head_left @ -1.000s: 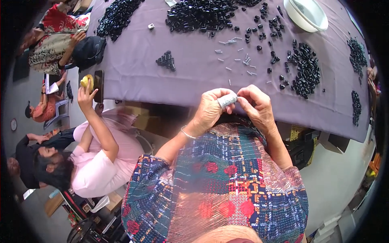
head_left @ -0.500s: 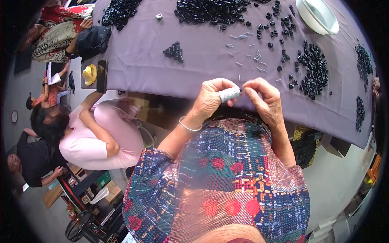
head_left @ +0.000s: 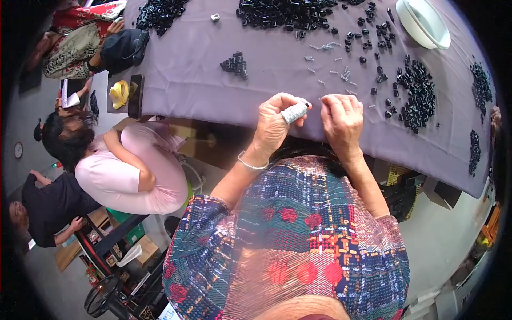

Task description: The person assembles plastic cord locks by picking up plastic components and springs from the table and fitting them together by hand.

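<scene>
My left hand point(head_left: 273, 125) is closed in a pinch, its thumb wrapped in a grey-white covering point(head_left: 294, 112). A small black cylindrical piece point(head_left: 306, 105) just shows at its fingertips. Beside it, my right hand point(head_left: 343, 124) has its fingers pressed together, knuckles up, at the table's near edge. A tiny light tip shows by its fingertips; whether they grip it is hidden. Beyond the hands lie several small metal springs point(head_left: 345, 72) on the cloth. To their right is a heap of black cylindrical pieces point(head_left: 415, 96).
A purple-grey cloth covers the table point(head_left: 186, 80). Farther back are a big black heap point(head_left: 285, 13), a small cluster point(head_left: 234, 65) and a white basin point(head_left: 424, 24). A phone point(head_left: 136, 96) and a yellow peel point(head_left: 118, 94) lie left, near a seated person in pink point(head_left: 128, 176).
My right hand has turned knuckles up and its fingers have closed together, away from the left. My left hand has shifted slightly left and tilted, showing the black piece. The view has shifted slightly.
</scene>
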{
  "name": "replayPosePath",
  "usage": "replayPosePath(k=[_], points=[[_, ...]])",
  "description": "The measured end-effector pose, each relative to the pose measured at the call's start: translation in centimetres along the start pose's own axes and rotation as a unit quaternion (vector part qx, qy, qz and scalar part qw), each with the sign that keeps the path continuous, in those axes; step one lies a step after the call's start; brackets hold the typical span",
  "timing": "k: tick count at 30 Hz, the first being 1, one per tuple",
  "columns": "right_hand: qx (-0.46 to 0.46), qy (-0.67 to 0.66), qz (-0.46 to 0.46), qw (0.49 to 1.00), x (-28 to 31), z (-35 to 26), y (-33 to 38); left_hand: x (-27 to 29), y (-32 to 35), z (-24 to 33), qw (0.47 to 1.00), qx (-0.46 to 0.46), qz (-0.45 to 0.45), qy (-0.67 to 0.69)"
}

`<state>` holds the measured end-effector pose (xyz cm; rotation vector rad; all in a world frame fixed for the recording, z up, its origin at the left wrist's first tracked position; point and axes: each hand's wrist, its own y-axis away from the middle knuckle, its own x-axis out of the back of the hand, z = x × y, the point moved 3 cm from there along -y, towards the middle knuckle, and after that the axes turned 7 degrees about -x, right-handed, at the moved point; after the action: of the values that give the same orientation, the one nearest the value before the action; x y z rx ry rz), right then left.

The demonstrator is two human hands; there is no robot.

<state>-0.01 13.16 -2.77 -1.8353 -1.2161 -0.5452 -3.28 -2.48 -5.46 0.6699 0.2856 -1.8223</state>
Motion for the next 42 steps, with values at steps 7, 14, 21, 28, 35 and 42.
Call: replayPosePath(k=[7, 14, 21, 28, 35, 42], points=[[-0.119, -0.288, -0.135, 0.941, 3.0, -0.9, -0.9, -1.4, -0.4, 0.6, 0.999, 0.021, -0.031, -0.032], [-0.088, -0.254, -0.116, 0.956, 3.7, -1.1, -1.0, -2.3, -0.6, 1.2, 0.996, 0.019, -0.05, -0.078], [-0.029, -0.215, -0.128, 0.968, 3.6, -1.0, -0.6, -2.2, -0.5, 1.1, 0.994, 0.021, -0.059, -0.086], [0.0, -0.19, -0.175, 0.966, 3.4, -1.0, -1.1, -1.8, -0.7, 1.0, 0.986, -0.017, -0.102, -0.132], [-0.044, -0.2, -0.19, 0.96, 2.4, -0.2, -1.2, -1.1, -0.8, -0.7, 0.996, 0.023, -0.043, -0.081], [-0.168, -0.324, -0.201, 0.909, 2.1, 0.2, -0.5, -1.8, -0.8, -0.5, 0.998, 0.029, -0.044, -0.017]])
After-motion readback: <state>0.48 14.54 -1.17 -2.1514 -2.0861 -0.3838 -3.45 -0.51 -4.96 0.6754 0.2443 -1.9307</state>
